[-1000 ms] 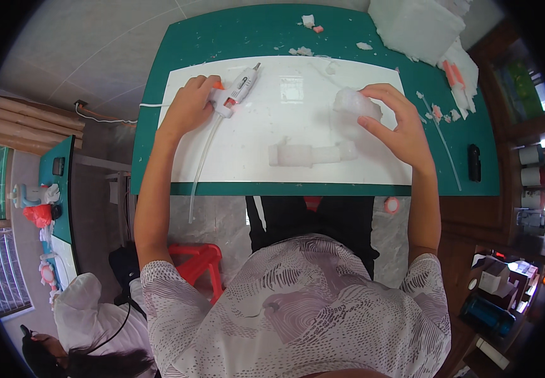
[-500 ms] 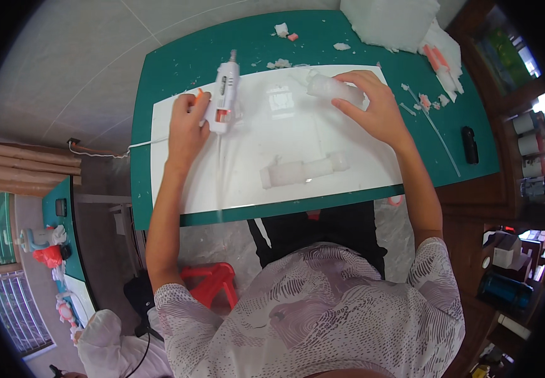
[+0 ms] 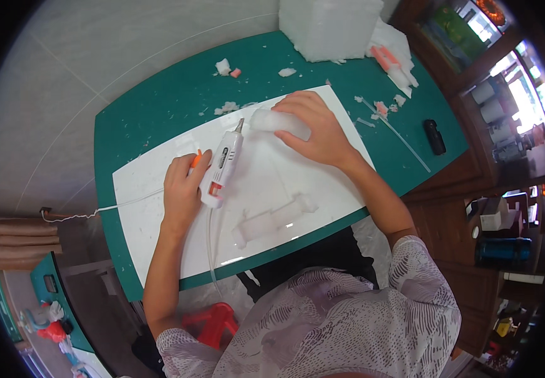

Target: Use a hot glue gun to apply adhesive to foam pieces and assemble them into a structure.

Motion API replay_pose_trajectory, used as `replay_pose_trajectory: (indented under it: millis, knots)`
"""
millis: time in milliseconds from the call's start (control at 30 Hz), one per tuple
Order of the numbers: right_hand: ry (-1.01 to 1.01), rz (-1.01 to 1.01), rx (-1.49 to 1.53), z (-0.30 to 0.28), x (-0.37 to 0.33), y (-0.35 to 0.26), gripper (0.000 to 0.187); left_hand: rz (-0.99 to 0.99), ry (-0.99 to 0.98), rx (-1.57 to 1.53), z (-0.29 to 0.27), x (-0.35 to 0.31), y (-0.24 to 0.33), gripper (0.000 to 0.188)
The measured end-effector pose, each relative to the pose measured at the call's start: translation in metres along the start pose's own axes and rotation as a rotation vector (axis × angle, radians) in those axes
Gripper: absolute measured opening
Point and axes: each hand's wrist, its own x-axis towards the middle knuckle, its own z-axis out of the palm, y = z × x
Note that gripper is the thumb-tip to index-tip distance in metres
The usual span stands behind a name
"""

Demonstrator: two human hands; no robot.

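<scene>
My left hand point(image 3: 183, 189) grips a white glue gun point(image 3: 223, 164) with an orange trigger, its tip pointing toward a white foam piece point(image 3: 279, 123). My right hand point(image 3: 315, 126) lies over that foam piece and holds it down on a glossy white sheet point(image 3: 159, 239). A clear glue stick sticks out of the gun's rear, and its white cord point(image 3: 102, 209) trails off the left edge. A flat white foam assembly point(image 3: 274, 218) lies on the sheet nearer to me, untouched.
The sheet rests on a green table point(image 3: 159, 107). A big white foam block point(image 3: 329, 25) stands at the far edge, with foam scraps point(image 3: 224, 66), thin sticks point(image 3: 405, 140) and a black object point(image 3: 435, 137) to the right. A red stool point(image 3: 212, 321) is below.
The left hand has turned the glue gun and brought its tip up to the foam piece under the right hand. The view has shifted and tilted.
</scene>
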Motion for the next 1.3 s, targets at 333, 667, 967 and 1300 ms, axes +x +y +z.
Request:
replay_pose_trajectory:
  millis: [333,667,967,1300]
  knots:
    - [-0.029,-0.002,0.021,0.004,-0.004,-0.001,0.036,0.013,-0.051,-0.028,0.006,-0.005,-0.001,0.050]
    - [-0.051,-0.006,0.028,0.007,-0.007,-0.004,0.036,0.036,-0.071,-0.027,0.004,-0.010,0.000,0.049]
    - [-0.057,0.016,0.048,0.008,-0.009,-0.003,0.032,0.065,-0.123,0.019,0.004,-0.010,0.001,0.051]
    - [-0.067,0.020,0.054,0.009,-0.010,-0.004,0.033,0.049,-0.126,0.014,0.004,-0.010,0.001,0.053]
